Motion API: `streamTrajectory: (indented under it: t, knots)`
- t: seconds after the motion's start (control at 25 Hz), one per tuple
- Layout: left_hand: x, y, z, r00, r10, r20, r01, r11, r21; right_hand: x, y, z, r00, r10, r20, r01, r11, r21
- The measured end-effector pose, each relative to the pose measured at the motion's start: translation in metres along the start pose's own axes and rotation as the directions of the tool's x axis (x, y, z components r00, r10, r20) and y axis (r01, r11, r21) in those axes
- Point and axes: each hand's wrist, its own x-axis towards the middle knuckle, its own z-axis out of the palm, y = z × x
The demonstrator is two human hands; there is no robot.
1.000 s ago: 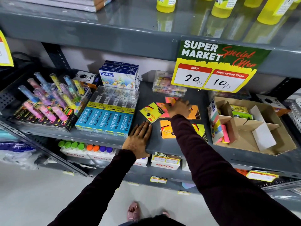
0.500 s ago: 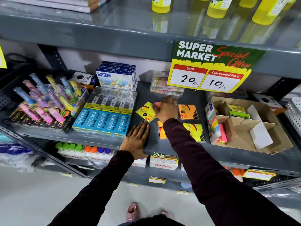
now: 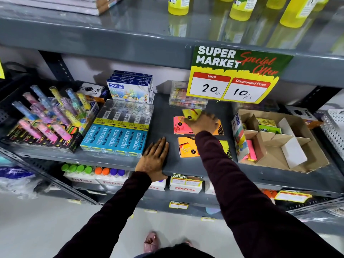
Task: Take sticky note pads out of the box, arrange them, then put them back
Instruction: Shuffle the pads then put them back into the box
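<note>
My right hand [image 3: 203, 122] holds a yellow sticky note pad [image 3: 190, 114] just above the grey shelf, behind a pink pad [image 3: 180, 125] that lies flat. An orange pad [image 3: 187, 147] lies nearer the front edge. Another orange pad [image 3: 220, 127] and a yellow pad [image 3: 226, 148] peek out from behind my right forearm. My left hand [image 3: 155, 160] rests flat on the shelf's front edge, fingers together, holding nothing. The open cardboard box [image 3: 297, 161] with dividers stands to the right and holds pink [image 3: 251, 150] and green [image 3: 268, 129] pads.
Blue Apsara pencil boxes [image 3: 116, 138] lie left of my left hand, with highlighter packs [image 3: 44, 121] further left. DOMS pastel boxes [image 3: 130, 90] and a clear case [image 3: 186, 99] stand at the back. A price sign [image 3: 232, 75] hangs from the upper shelf.
My right hand picked the yellow pad up from the left of the group and carried it back and to the right, behind the pink pad. My left hand stayed put.
</note>
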Motion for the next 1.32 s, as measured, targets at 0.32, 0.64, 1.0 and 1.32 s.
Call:
streamTrajectory:
  t: [0.32, 0.64, 1.0, 1.32]
  knots:
    - [0.002, 0.0, 0.0, 1.0, -0.009, 0.027, 0.008, 0.999, 0.037, 0.01, 0.06, -0.014, 0.981, 0.195, 0.014, -0.196, 0.974, 0.116]
    - [-0.001, 0.004, -0.001, 0.999, -0.036, -0.003, 0.036, 0.996, 0.084, -0.05, 0.082, -0.026, 0.989, 0.106, 0.106, -0.087, 0.981, -0.176]
    - [-0.002, 0.004, -0.004, 0.999, -0.042, -0.004, 0.043, 0.997, 0.071, -0.066, 0.071, -0.034, 0.986, 0.059, 0.153, -0.011, 0.956, -0.294]
    - [0.0, 0.003, -0.003, 0.999, -0.032, 0.025, 0.03, 0.997, 0.075, -0.021, 0.045, -0.018, 0.994, 0.016, 0.106, 0.0, 0.989, -0.147]
